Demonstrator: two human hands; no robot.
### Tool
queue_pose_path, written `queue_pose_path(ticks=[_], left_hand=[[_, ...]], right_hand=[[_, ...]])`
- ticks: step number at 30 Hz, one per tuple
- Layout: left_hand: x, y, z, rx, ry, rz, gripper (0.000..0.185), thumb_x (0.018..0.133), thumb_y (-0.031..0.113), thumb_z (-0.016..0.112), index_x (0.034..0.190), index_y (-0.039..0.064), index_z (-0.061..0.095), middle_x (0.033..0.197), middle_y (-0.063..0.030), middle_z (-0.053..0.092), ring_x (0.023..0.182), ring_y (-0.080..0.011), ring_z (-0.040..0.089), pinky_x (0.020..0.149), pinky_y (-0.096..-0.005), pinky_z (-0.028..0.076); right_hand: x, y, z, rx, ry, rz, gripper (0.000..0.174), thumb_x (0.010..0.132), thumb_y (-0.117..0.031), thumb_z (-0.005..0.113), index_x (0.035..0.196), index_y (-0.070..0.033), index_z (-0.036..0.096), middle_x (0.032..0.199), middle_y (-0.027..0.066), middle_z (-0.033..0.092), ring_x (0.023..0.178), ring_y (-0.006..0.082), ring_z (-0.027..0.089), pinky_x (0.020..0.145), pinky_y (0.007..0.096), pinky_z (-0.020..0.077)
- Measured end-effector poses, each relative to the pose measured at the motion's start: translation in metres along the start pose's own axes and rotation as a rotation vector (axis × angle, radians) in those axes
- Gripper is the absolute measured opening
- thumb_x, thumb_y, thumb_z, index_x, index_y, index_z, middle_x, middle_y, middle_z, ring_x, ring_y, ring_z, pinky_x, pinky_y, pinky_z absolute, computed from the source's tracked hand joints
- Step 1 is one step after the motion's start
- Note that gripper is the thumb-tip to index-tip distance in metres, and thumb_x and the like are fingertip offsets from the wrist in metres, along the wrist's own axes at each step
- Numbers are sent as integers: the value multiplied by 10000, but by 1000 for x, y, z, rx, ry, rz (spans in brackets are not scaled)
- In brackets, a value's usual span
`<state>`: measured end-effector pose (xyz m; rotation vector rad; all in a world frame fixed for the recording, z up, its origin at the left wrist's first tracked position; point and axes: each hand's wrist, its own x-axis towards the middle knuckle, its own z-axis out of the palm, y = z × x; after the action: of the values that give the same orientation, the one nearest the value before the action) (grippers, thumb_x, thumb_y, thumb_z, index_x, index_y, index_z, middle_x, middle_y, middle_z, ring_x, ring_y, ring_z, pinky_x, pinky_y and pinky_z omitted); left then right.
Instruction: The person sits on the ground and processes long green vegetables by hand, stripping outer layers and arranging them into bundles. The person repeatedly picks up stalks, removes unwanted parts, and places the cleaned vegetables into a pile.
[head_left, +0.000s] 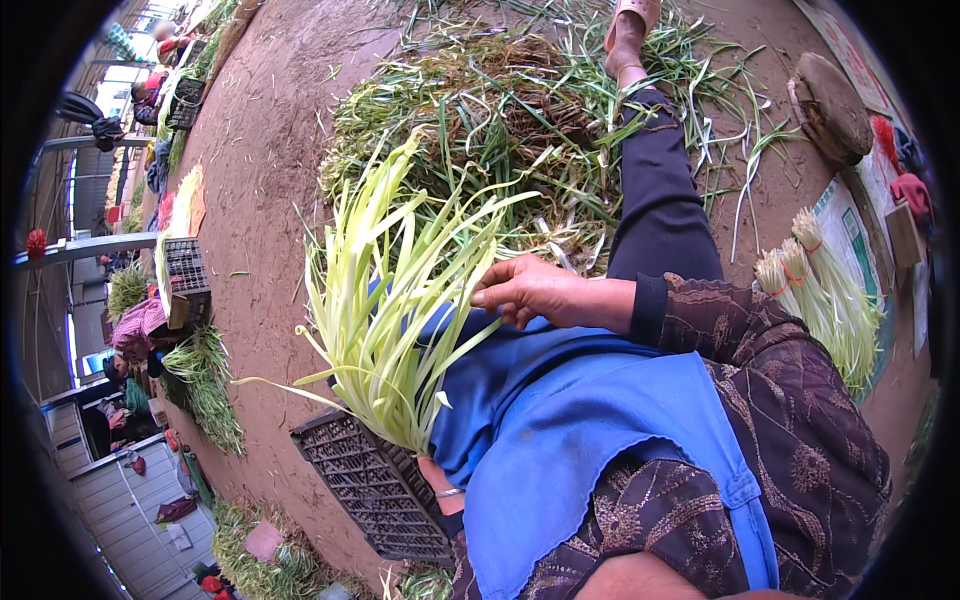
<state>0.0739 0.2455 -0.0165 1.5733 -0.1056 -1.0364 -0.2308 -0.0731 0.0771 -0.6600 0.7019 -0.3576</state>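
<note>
A loose bunch of long pale yellow-green leaves (397, 300), seemingly blanched garlic chives, fans out over my lap. My left hand (430, 471) is at its lower end, mostly hidden by the stems and blue apron; a bracelet circles that wrist. The stems appear gripped there. On the bunch's right edge, my right hand (525, 292) has curled fingers, thumb and forefinger close together against the leaves; whether a leaf is pinched between them cannot be told. The blue apron (540, 420) covers my lap. Beside my left wrist stands a dark plastic crate (375, 487).
A heap of green leaves and brown roots (480, 112) lies before me, near my outstretched leg (660, 187). Tied pale bundles (825, 292) lie at right, below a round stool (832, 105). Other people (142, 319) and crates (184, 277) line the left; another leafy pile (262, 555) is lower left.
</note>
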Motion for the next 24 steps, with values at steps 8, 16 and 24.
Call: queue_pose_path(ticks=[8,16,24], left_hand=[[6,1,-15,9,19,-5,408,991,208,446,1312,-29,529,1262,-140,609,1095,-231,612,956,-386,488],[10,-3,-28,18,37,-8,413,991,220,446,1311,-27,530,1262,-140,609,1095,-233,612,954,-387,489],[10,0,-33,21,54,1,419,991,232,446,1311,-25,532,1262,-139,608,1096,-235,611,952,-389,490]], right_hand=[[11,1,12,78,-111,-35,297,848,-269,739,1008,-31,666,724,-8,589,588,76,532,538,242,451],[0,-4,-1,13,-118,10,325,847,-253,736,1064,-29,643,822,14,627,651,87,573,570,255,499],[21,6,10,37,-123,1,213,864,-196,735,975,-29,666,743,5,625,590,90,564,530,249,470]])
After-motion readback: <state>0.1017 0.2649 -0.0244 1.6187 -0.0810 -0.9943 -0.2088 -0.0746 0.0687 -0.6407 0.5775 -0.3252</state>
